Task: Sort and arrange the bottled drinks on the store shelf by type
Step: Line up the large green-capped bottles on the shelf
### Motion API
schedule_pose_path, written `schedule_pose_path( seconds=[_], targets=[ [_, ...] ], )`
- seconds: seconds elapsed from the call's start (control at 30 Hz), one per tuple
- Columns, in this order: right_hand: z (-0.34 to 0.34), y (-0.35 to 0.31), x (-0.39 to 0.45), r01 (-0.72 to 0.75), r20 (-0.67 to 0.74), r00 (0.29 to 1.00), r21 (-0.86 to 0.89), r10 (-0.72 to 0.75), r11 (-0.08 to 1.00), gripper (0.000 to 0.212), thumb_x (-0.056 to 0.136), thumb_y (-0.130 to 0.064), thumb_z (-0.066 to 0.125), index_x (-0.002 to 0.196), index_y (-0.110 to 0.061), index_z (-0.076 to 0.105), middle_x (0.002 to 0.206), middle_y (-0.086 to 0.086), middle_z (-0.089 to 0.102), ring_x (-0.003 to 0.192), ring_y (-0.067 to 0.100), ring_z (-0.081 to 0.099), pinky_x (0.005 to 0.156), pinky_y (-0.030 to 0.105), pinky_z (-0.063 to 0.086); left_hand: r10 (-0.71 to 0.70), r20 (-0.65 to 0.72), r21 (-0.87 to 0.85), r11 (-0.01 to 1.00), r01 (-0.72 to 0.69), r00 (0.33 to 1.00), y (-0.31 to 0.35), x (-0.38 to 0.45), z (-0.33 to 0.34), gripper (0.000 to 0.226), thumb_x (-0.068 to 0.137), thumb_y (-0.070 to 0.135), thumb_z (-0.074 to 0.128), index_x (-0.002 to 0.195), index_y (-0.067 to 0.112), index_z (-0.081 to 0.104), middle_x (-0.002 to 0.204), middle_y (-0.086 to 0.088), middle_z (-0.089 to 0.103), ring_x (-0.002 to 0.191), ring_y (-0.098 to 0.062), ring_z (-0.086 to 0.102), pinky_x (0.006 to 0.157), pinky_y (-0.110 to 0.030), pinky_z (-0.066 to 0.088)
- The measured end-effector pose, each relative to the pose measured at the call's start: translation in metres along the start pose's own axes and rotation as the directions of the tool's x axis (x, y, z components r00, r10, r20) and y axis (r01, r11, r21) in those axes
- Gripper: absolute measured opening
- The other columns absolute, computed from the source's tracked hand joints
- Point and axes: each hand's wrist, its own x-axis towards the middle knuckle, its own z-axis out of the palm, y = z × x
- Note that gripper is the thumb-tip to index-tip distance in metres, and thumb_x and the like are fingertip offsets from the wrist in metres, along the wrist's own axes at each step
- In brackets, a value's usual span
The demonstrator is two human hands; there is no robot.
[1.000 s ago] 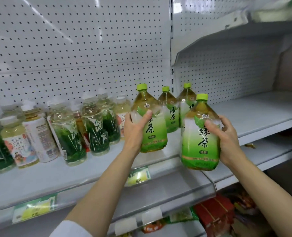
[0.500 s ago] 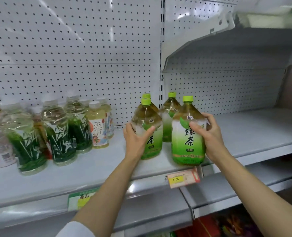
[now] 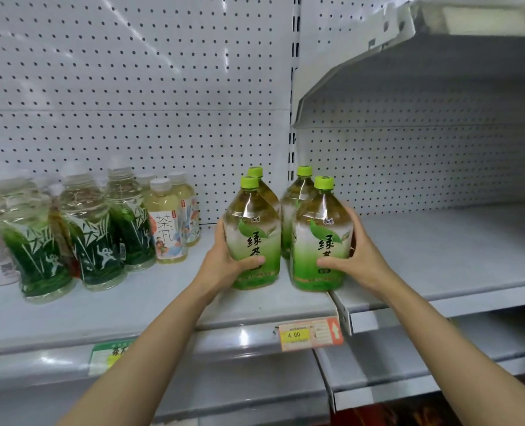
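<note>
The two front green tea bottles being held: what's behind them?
Behind the front bottles stand two more green-capped bottles, then pegboard. Their lower halves are hidden.

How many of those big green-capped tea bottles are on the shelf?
4: front-left bottle in the left hand, front-right bottle in the right hand, two behind. More could be hidden.

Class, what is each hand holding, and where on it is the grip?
Left hand: front-left green tea bottle, lower body. Right hand: front-right green tea bottle, lower body.
</note>
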Motion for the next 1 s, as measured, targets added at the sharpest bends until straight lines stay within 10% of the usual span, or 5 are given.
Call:
schedule_pose_path(
  seconds=[0.37,0.8,1.0],
  targets=[
    [0.009,0.009,0.022,-0.034,-0.052,0.998,-0.062,0.03,0.998,0.112,0.068,-0.012,0.087,0.152,-0.038,0.018,0.132,-0.008,0.059,0.118,0.011,0.059,0.1,0.047,0.05,-0.054,0.007,0.036,0.998,0.054,0.999,0.004,0.013,0.015,0.125,0.07,0.034,0.09,0.158,0.038,0.001,0.139,0.001,0.059,0.122,-0.025,0.06,0.102,-0.05,0.052],
    [0.02,0.017,0.04,-0.062,-0.092,0.994,-0.083,0.055,0.995,0.107,0.07,-0.015,0.086,0.153,-0.031,0.019,0.131,-0.007,0.059,0.117,0.011,0.058,0.1,0.044,0.05,-0.112,-0.037,0.139,0.984,0.116,0.993,0.005,0.03,0.008,0.091,0.071,0.034,0.089,0.145,0.025,0.037,0.126,-0.001,0.065,0.113,-0.027,0.063,0.097,-0.047,0.055],
    [0.03,0.008,0.028,-0.055,-0.242,0.97,-0.332,-0.029,0.942,0.095,0.069,-0.028,0.087,0.147,-0.025,0.034,0.133,-0.002,0.057,0.117,0.012,0.052,0.102,0.042,0.046,-0.006,-0.033,0.477,0.878,0.021,0.999,0.011,0.014,0.0,0.078,0.08,0.043,0.08,0.142,0.017,0.04,0.135,-0.007,0.061,0.119,-0.029,0.059,0.095,-0.044,0.051]
  ],
)
